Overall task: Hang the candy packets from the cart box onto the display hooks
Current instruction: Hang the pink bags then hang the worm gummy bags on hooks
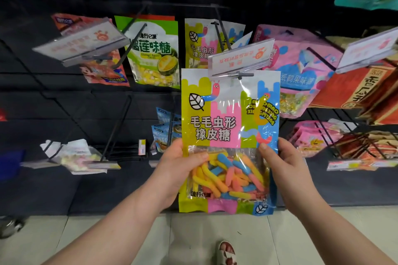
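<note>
Left hand (178,170) and right hand (282,163) pinch the gummy-worm packet (228,135) by its side edges, thumbs in front. Its top sits at the hook (243,75) under the price tag (241,58). The hanging step seems in hand, though whether the hole has caught is unclear; next comes sliding it back toward the matching packet (200,43).

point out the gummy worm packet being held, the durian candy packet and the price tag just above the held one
gummy worm packet (215,128), head view, on its printed title
durian candy packet (153,49), head view, on its title lettering
price tag (241,58), head view, middle of its white card
</note>
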